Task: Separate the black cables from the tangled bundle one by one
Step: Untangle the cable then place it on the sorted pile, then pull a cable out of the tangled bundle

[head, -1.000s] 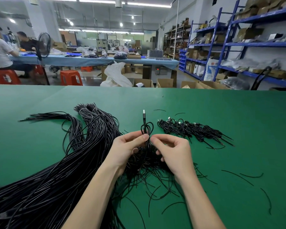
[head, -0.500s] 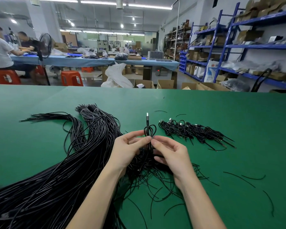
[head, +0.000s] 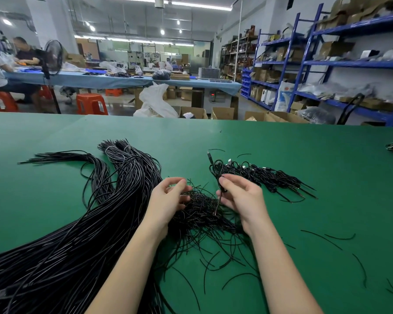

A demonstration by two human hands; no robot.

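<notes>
One looped thin black cable [head: 216,171] pinched in right hand [head: 238,196] | left hand [head: 168,198] loosely curled, empty | next: lay it on sorted black cable pile [head: 268,177] at two o'clock

Brightness: bright, evenly lit.
Source: ceiling strip lights [head: 168,2] overhead.
Shadows: faint, soft on the tabletop [head: 281,143].
Glare: pale sheen on cable bundle [head: 77,234].
Blur: slight at hands.
Distortion: wide-angle bending at edges.

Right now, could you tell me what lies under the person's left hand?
Under the left hand lies the tangled bundle of thin black cables on the green table. The strands directly beneath the palm are covered, so whether its fingers pinch one cannot be seen.
</notes>
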